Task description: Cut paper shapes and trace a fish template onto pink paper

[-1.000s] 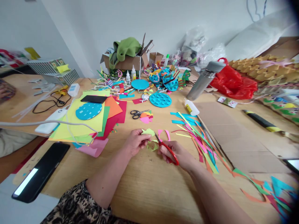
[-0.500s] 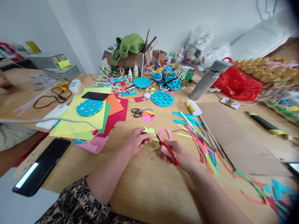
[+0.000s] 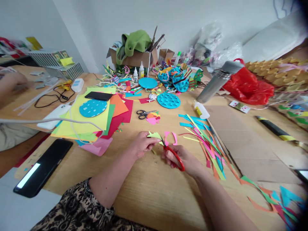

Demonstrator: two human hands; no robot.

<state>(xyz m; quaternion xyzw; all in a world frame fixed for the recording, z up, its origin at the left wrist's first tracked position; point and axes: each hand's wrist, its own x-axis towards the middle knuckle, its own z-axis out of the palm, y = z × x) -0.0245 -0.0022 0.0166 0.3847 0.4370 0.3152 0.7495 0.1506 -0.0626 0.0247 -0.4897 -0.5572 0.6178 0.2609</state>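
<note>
A small light-green paper piece (image 3: 153, 134) is pinched in the fingers of my left hand (image 3: 143, 144). My right hand (image 3: 179, 158) is closed round the red handles of a pair of scissors (image 3: 176, 157), whose blades reach up to the paper's right edge. Just beyond the blades lies a pink paper offcut (image 3: 173, 138). Further back, a small pile of pink, orange and yellow cut-out shapes (image 3: 152, 120) lies beside black-handled scissors (image 3: 141, 114).
Coloured sheets (image 3: 72, 125) with a phone (image 3: 98, 96) lie left. Paper strips (image 3: 207, 144), a glue bottle (image 3: 201, 110), a steel flask (image 3: 216, 81) and cardboard (image 3: 243, 141) are right. Another person's hand (image 3: 12, 84) is far left.
A light-green scrap that hung below the paper between my hands is mostly gone from sight. The paper in my left hand looks smaller. The other person's hand has come further into view.
</note>
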